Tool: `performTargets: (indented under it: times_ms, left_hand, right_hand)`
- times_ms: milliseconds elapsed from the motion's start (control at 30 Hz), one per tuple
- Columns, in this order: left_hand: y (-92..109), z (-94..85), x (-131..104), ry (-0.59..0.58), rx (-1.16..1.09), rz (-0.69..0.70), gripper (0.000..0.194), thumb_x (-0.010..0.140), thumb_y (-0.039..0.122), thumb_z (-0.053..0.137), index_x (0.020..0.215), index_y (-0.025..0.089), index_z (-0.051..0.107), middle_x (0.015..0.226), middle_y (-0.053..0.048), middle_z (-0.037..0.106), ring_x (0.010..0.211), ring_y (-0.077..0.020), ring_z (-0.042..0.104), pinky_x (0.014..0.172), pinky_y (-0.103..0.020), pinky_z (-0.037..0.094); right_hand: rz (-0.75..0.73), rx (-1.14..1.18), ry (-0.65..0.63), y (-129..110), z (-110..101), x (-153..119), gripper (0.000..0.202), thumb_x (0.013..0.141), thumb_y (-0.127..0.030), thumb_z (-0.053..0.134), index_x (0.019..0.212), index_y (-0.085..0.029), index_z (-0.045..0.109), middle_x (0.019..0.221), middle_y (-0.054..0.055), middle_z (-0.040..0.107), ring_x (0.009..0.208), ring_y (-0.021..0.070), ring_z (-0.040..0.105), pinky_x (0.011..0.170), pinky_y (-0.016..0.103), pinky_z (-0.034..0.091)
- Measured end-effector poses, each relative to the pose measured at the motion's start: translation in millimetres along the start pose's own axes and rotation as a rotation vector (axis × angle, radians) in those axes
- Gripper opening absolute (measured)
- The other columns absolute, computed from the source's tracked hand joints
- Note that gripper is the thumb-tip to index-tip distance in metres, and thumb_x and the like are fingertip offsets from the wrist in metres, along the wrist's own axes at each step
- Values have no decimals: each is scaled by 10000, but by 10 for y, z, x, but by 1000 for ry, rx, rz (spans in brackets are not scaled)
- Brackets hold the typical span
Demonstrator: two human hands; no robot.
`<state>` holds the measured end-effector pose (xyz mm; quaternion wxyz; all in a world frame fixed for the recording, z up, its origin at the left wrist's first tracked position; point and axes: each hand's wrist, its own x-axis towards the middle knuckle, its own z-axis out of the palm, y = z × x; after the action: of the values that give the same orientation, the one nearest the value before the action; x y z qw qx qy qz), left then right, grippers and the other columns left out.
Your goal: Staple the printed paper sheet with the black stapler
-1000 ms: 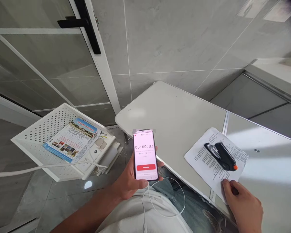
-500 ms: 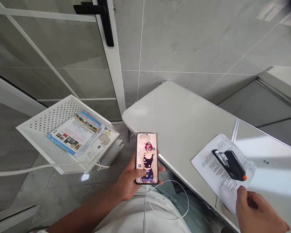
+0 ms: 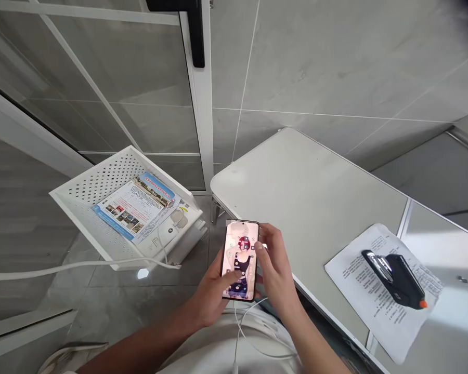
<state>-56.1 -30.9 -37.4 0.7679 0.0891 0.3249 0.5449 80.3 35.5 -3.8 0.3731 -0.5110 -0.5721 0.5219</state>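
A smartphone (image 3: 241, 259) with a lit screen of icons over a red-haired figure is upright in front of my body. My left hand (image 3: 210, 297) is wrapped round its left side, with the thumb over the lower screen. At the right edge, my right hand (image 3: 276, 267) also grips the phone, its thumb at the screen's border and some fingers hidden behind. A white charging cable (image 3: 235, 358) runs from the phone's lower end into my lap. Over on the right, a black stapler (image 3: 398, 280) with an orange tip lies on printed sheets (image 3: 354, 275).
A pale table (image 3: 296, 182) stretches from the middle to the right, with its front edge close to my right forearm. On the left stands a white perforated basket (image 3: 81, 223) holding leaflets (image 3: 134, 208) and a white cord. Behind is a framed door with a black handle (image 3: 197, 41).
My right hand has left the papers by the stapler and come to the phone's right edge. The view has shifted, so the table and basket appear farther right.
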Motion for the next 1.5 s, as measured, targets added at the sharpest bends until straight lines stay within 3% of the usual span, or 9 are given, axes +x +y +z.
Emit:
performTargets:
  times_ms: [133, 433, 633, 933, 1133, 1333, 1500]
  left_hand:
    - [-13, -73, -29, 37, -23, -15, 743, 880, 115, 682, 1546, 327, 429, 1309, -90, 693, 1033, -268, 723, 900, -420, 595]
    - [78, -120, -35, 24, -23, -31, 756, 879, 143, 654, 1571, 294, 390, 1252, -95, 704, 975, -254, 723, 876, -421, 594]
    - [42, -155, -20, -57, -61, -22, 671, 905, 138, 603, 1537, 293, 440, 1232, -74, 706, 988, -259, 722, 858, -386, 581]
    - [32, -193, -45, -66, -100, -50, 868, 770, 8, 550, 1568, 308, 390, 1259, -72, 693, 1007, -248, 705, 923, -420, 553]
    - [7, -167, -12, -118, -96, -36, 820, 794, 27, 556, 1554, 296, 408, 1230, -75, 703, 974, -247, 713, 894, -398, 551]
    - [34, -120, -16, -120, -89, -78, 905, 756, 9, 545, 1582, 329, 359, 1266, -62, 688, 1002, -244, 702, 930, -425, 537]
    - [35, -102, -22, -73, -51, -73, 925, 734, 21, 563, 1582, 333, 361, 1275, -60, 688, 990, -239, 696, 953, -434, 522]
  right_hand:
    - [87, 134, -74, -108, 137, 100, 473, 1003, -452, 516, 1447, -322, 413, 1028, 28, 639, 836, 198, 614, 683, 305, 515]
    - [148, 78, -112, -131, 179, 196, 399, 903, -338, 627, 1293, -292, 554, 828, -14, 638, 702, 174, 579, 598, 271, 474]
    - [283, 190, -100, -209, 160, 178, 410, 886, -256, 425, 1262, -275, 586, 718, -32, 549, 538, 138, 461, 431, 231, 331]
    - [201, 98, -88, -198, 170, 184, 382, 885, -326, 603, 1263, -281, 577, 806, -11, 624, 674, 166, 565, 571, 258, 458]
    - [340, 240, -101, -244, 88, 180, 398, 884, -314, 453, 1255, -273, 589, 654, -41, 505, 504, 134, 413, 394, 227, 280]
    - [251, 172, -80, -321, 63, 215, 322, 882, -337, 594, 1195, -264, 601, 746, -26, 605, 579, 139, 521, 496, 242, 407]
    - [212, 115, -49, -260, 88, 214, 341, 902, -435, 646, 1188, -254, 605, 771, -8, 628, 606, 163, 548, 524, 266, 436]
